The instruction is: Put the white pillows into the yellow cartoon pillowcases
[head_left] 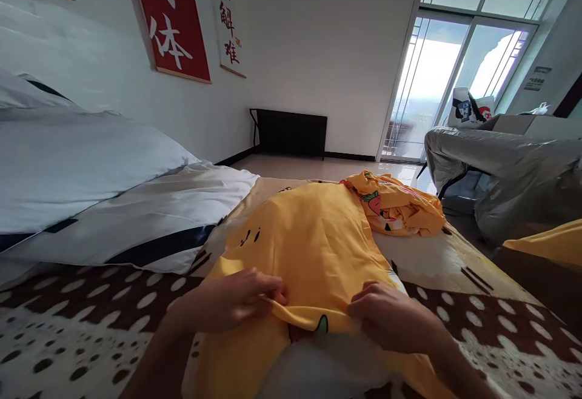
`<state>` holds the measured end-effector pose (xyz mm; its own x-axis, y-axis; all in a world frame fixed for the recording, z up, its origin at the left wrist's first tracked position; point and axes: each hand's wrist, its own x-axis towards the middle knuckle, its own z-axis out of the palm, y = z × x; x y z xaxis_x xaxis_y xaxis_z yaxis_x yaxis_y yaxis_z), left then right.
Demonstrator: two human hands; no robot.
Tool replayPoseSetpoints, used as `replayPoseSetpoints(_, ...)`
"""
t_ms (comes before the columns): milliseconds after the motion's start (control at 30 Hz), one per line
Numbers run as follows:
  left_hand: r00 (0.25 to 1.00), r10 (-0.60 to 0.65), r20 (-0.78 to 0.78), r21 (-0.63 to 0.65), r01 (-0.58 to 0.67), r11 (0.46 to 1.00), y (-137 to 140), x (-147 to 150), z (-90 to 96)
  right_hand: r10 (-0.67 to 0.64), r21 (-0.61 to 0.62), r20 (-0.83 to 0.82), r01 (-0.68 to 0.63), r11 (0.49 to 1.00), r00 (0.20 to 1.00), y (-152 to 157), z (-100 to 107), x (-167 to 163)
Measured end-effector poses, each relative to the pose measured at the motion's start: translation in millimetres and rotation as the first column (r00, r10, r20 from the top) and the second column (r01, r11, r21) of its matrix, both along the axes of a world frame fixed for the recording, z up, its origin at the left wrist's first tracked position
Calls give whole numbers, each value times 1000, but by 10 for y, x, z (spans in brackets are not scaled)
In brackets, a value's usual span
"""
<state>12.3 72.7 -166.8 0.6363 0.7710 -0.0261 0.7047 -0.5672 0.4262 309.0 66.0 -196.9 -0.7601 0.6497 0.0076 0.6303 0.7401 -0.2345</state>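
A yellow pillowcase with a small printed face lies spread in front of me, bulging in the middle. My left hand is closed on its near edge, the fingertips pinching the cloth. On the other side, my right hand grips the same edge, its fingers curled into the fabric. Between my hands the rim sags a little and shows a green printed mark. Below it, close to me, a white soft bulk shows, blurred; it looks like a pillow, partly covered by yellow cloth.
The bed is covered by a brown and cream patterned blanket. White pillows are piled at the left. A crumpled orange printed cloth lies at the far right of the bed. Beyond stand a black panel and plastic-wrapped furniture.
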Motion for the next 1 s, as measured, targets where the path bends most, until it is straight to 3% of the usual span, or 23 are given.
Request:
replayPoseSetpoints(100,993,35,-117,-52,-42,998,-5,51,-8,-32,-15,-85,31,999,996,-17,106,143)
replayPoseSetpoints(167,991,94,-99,-23,-96,995,-62,91,3,-82,-3,-166,83,997,983,-44,170,220)
replayPoseSetpoints(267,982,170,83,181,-182,966,-229,197,2,-217,-3,-303,227,974,928,-6,200,336)
replayPoseSetpoints(367,977,102,188,411,-173,895,-416,390,-31,-346,-41,-365,357,933,864,203,109,453)
replayPoseSetpoints(467,997,33,-64,321,-10,947,-480,612,-91,-424,-20,-360,448,894,831,486,-54,517)
replayPoseSetpoints(533,963,108,-246,234,-49,971,-417,708,-139,-445,17,-345,480,877,827,601,-126,522)
replayPoseSetpoints(600,912,222,-345,235,-145,961,-302,733,-176,-429,38,-329,465,884,841,600,-127,519)
replayPoseSetpoints(667,881,263,-393,231,-182,956,-196,713,-189,-409,22,-302,435,900,861,494,-66,524)
replayPoseSetpoints(800,887,219,-406,166,-164,972,-161,745,-202,-362,-27,-185,364,931,914,199,60,535)
replayPoseSetpoints(900,914,182,-363,161,-131,978,-246,899,-315,-288,-52,-103,284,957,952,107,32,485)
replayPoseSetpoints(1000,895,193,-403,168,-135,977,-291,1042,-495,-260,-20,-46,260,966,964,151,-64,411)
